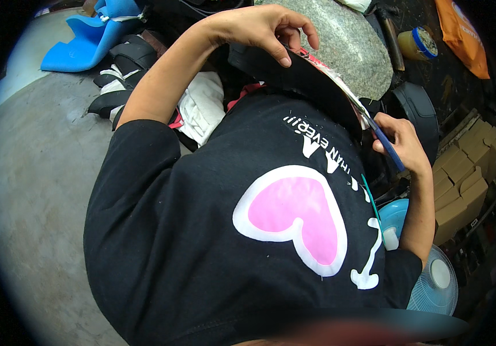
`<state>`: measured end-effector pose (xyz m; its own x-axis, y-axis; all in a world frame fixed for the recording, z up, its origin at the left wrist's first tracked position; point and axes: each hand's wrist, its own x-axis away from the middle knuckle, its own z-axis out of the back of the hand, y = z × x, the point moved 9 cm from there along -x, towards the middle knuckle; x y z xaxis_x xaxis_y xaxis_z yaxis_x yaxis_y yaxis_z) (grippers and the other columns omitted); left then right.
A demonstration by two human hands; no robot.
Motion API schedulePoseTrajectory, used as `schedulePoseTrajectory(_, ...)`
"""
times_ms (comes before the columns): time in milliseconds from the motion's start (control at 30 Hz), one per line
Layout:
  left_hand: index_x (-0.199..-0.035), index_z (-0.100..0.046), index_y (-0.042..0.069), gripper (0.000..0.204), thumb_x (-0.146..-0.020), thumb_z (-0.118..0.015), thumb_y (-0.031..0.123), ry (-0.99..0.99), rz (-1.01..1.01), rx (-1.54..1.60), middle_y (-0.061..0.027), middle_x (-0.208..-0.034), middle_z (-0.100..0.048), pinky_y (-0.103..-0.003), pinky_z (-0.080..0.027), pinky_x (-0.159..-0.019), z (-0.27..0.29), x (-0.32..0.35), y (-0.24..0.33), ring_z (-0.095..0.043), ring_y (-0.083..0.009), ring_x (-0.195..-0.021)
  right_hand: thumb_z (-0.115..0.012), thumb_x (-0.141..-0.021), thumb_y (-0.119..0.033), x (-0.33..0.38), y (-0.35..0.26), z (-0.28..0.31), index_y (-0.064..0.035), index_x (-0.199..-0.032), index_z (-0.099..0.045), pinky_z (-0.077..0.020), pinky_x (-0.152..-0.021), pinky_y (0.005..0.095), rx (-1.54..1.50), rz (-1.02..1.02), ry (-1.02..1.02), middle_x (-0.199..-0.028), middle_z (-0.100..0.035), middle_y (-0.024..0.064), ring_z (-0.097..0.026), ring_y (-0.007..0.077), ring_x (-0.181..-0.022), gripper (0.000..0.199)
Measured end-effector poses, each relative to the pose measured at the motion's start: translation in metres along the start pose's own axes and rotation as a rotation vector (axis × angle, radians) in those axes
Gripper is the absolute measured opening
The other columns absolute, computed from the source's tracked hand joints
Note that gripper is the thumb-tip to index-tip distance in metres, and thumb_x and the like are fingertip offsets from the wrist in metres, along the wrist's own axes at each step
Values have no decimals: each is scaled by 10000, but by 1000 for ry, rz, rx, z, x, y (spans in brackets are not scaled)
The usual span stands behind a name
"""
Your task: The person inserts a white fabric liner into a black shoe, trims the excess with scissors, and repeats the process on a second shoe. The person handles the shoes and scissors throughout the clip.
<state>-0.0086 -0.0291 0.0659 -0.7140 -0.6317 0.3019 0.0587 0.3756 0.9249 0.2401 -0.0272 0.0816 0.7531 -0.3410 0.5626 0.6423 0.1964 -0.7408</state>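
A curved black piece (294, 82) with a red and white frayed edge lies across the top of my black shirt. My left hand (259, 27) bends over its upper left end, thumb on the near side and fingers curled toward the edge. My right hand (403, 140) is closed round a blue-handled tool (387, 144). Its narrow metal end touches or nearly touches the right end of the frayed edge; whether it is a knife or scissors I cannot tell. Just beyond the black piece sits a large speckled grey stone (346, 49).
Bundled black pieces (129, 60) with white ties, a white cloth (202, 106) and a blue foam sheet (83, 46) lie at left. Toward the right are a yellow jar (412, 45), an orange bag (464, 43), cardboard boxes (461, 199) and a blue fan (435, 294).
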Motion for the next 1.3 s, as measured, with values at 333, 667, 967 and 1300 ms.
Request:
schedulePoseTrajectory(333, -1355, -503, 12, 723, -718, -845, 41, 9, 4, -10, -52, -864, -658, -247, -494, -716, -1, -3, 0, -612, -115, -798, -756, -795, -458, -9, -14, 2, -2, -881, -633, -394, -576, 288, 70, 54, 14, -659, -522, 11, -497, 92, -618, 480)
schedulePoseTrajectory(667, -1210, -627, 81, 563, -712, -827, 250, 387, 100, -877, -84, -856, -655, -292, -512, -744, 17, 18, 18, -656, -184, -820, -760, -797, -436, -15, 0, -9, -8, -880, -649, -395, -566, 274, -232, -60, -21, -668, -532, 15, -476, 85, -608, 450)
schedulePoseTrajectory(967, -1100, -608, 68, 606, -670, -878, 398, 610, -224, -746, -29, -631, -443, -311, -413, -577, 15, 24, 10, -469, -154, -591, -635, -813, -613, -32, -21, 3, -75, -922, -622, -445, -646, 393, 171, 61, 36, -680, -575, 102, -585, 290, -655, 549)
schedulePoseTrajectory(1300, -1193, -552, 72, 686, -659, -906, 319, 678, -188, -715, 1, -672, -481, -250, -440, -637, 11, 29, 9, -490, -120, -648, -737, -852, -354, -32, -11, -5, -20, -860, -663, -448, -562, 260, -100, -46, 18, -635, -601, 20, -570, 84, -583, 342)
